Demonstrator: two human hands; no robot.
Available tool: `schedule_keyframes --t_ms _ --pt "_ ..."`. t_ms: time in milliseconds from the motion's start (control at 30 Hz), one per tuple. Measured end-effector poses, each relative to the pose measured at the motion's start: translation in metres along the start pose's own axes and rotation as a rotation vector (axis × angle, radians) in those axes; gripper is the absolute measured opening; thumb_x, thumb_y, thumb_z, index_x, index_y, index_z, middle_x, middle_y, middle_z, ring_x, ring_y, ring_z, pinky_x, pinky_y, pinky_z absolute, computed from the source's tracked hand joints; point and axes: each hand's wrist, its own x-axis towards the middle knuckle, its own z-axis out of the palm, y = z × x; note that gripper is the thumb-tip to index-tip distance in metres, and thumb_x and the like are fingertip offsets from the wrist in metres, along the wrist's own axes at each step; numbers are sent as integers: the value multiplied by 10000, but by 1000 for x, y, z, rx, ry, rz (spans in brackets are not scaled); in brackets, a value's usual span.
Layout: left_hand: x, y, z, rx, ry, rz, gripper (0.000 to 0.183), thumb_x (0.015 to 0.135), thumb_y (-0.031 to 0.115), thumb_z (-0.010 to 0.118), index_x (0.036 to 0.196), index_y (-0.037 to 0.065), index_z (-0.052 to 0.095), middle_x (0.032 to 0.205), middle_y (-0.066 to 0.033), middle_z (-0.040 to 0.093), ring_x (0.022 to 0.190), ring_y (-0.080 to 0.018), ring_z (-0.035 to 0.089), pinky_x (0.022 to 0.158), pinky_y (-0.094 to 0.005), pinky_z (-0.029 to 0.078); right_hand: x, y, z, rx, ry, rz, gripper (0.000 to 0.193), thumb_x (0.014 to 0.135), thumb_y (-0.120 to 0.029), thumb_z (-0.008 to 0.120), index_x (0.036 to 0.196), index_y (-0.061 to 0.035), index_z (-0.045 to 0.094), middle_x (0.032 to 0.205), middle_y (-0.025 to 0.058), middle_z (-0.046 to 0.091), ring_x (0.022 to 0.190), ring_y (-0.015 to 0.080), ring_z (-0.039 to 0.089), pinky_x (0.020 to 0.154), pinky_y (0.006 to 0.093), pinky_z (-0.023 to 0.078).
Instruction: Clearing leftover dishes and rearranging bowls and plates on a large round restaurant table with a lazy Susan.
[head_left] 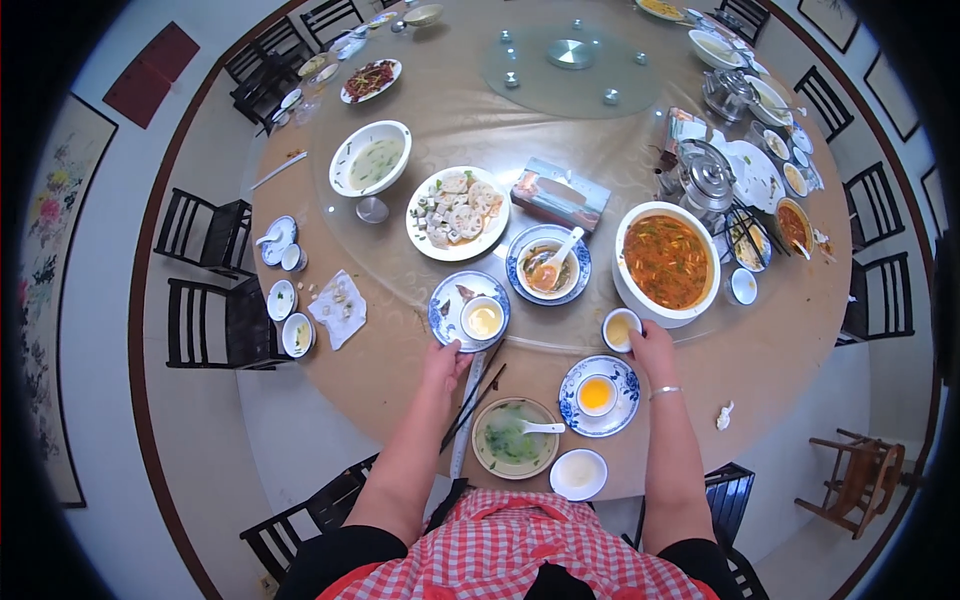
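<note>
My left hand (447, 366) grips the near rim of a blue-and-white plate (440, 318), thumb on top. A small cup of pale yellow liquid (483, 318) and some dark food scraps sit on that plate. My right hand (655, 352) has its fingers closed on a small white cup of yellowish liquid (619, 329), beside the big white bowl of red soup (668, 262). Closer to me is another blue-and-white plate (625, 411) bearing a cup of orange liquid (597, 395). Between my forearms stand a bowl of green soup with a white spoon (514, 440) and a small white bowl (578, 474).
Dark chopsticks (470, 408) lie right of my left forearm. Beyond my hands are a plate of sliced lotus root (458, 213), a tissue box (561, 194) and a spoon-filled bowl (549, 268). Metal teapots (703, 182) crowd the right side. Crumpled tissue (340, 308) lies left.
</note>
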Motion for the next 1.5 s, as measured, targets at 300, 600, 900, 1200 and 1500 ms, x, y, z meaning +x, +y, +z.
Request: schedule_keyframes --t_ms 300,600,900,1200,1500 --pt "36 3 7 -286 34 -70 204 858 60 459 1046 -20 465 908 -140 557 757 -216 592 662 -295 559 -7 -37 17 409 31 155 315 846 -266 556 976 19 579 779 68 603 620 121 585 523 240 469" --pt "14 14 5 145 -93 -163 315 896 324 455 1041 44 468 869 -97 533 716 -165 535 639 -302 507 -95 89 19 72 -91 199 223 792 -159 602 928 16 589 677 10 563 563 84 506 510 225 425" --pt "-35 -13 -45 661 -421 -164 334 867 342 504 1047 62 479 862 -56 541 749 -128 544 653 -262 474 -113 67 8 501 -261 508 117 819 -129 576 880 -30 582 718 -9 566 586 72 519 510 211 447" --pt "-52 -63 -62 1275 -815 221 375 807 189 563 1127 20 467 913 -120 576 804 -169 577 694 -315 480 -125 48 -4 705 -105 556 131 845 -140 554 930 -42 571 833 15 609 702 90 585 602 224 505" --pt "-66 -22 -80 786 -816 -240 382 835 100 507 1205 75 412 941 -48 570 805 -119 585 614 -248 499 -126 -18 -18 698 -79 448 178 839 -148 548 969 -28 569 860 27 597 743 105 578 632 231 499"
